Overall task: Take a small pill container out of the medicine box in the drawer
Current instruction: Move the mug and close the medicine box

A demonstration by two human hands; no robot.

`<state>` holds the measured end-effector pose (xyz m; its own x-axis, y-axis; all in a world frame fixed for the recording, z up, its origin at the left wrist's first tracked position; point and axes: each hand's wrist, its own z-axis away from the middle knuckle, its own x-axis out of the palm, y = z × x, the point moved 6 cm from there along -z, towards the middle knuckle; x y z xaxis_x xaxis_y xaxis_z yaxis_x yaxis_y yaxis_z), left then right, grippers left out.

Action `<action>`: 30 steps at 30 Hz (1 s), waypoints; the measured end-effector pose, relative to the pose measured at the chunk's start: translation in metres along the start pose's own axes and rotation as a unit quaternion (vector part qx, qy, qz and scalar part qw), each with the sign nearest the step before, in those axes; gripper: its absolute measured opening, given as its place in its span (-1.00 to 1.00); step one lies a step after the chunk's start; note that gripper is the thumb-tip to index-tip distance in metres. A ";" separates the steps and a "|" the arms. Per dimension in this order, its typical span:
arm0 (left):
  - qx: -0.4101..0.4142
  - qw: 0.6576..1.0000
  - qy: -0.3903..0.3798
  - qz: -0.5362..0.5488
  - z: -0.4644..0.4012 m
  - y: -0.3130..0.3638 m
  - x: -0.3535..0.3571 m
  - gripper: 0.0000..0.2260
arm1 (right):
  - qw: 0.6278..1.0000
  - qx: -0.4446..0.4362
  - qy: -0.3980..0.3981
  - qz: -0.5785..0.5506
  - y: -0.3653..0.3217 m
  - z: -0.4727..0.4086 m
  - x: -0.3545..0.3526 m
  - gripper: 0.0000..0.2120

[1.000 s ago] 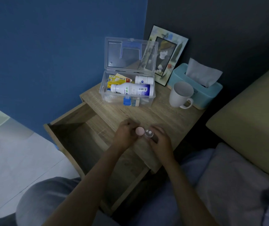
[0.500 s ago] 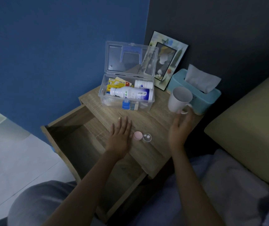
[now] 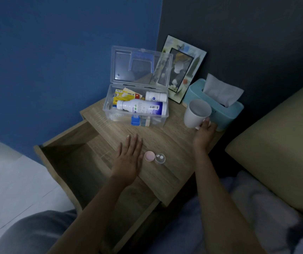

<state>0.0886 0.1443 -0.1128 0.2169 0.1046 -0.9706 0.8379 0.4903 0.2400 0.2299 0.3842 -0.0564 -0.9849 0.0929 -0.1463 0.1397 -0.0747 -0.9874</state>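
Observation:
The small clear pill container [image 3: 160, 158] stands open on the wooden nightstand top [image 3: 167, 142] with two white pills inside. Its pink lid [image 3: 149, 156] lies right beside it on the left. My left hand [image 3: 128, 158] rests flat on the wood just left of the lid, fingers apart, holding nothing. My right hand [image 3: 204, 133] grips the handle of a white mug [image 3: 196, 113] at the nightstand's right side. The clear medicine box [image 3: 110, 105] sits open at the back of the top, with a large white bottle [image 3: 141, 107], a smaller bottle and packets inside.
The drawer [image 3: 77, 160] below the top is pulled out to the left and looks bare. A picture frame [image 3: 183, 68] and a teal tissue box [image 3: 225, 110] stand behind the mug. A beige headboard or cushion [image 3: 282, 143] lies to the right.
Both hands let go of the container and lid, leaving them on the nightstand. My right hand moved right to the mug and closed on its handle; my left hand flattened on the wood.

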 end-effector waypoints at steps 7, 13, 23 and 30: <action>-0.004 1.000 -0.010 -0.008 -0.001 -0.001 0.002 -0.48 | 0.999 -0.005 -0.025 -0.024 0.004 0.012 -0.011 -0.84; -0.005 1.000 -0.012 -0.007 -0.001 -0.001 0.002 -0.48 | 0.995 -0.031 -0.096 -0.014 0.007 0.051 -0.027 -0.84; -0.001 1.000 -0.023 -0.013 -0.002 -0.003 0.006 -0.44 | 0.990 -0.032 -0.135 -0.018 0.022 0.088 -0.041 -0.80; -0.003 0.999 -0.032 -0.007 -0.001 -0.002 0.003 -0.47 | 0.991 -0.020 -0.128 -0.007 0.021 0.088 -0.043 -0.81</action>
<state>0.0869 0.1442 -0.1167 0.2361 0.0423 -0.9708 0.8381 0.4967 0.2255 0.2666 0.2911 -0.0659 -0.9797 -0.1624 -0.1176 0.1247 -0.0345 -0.9916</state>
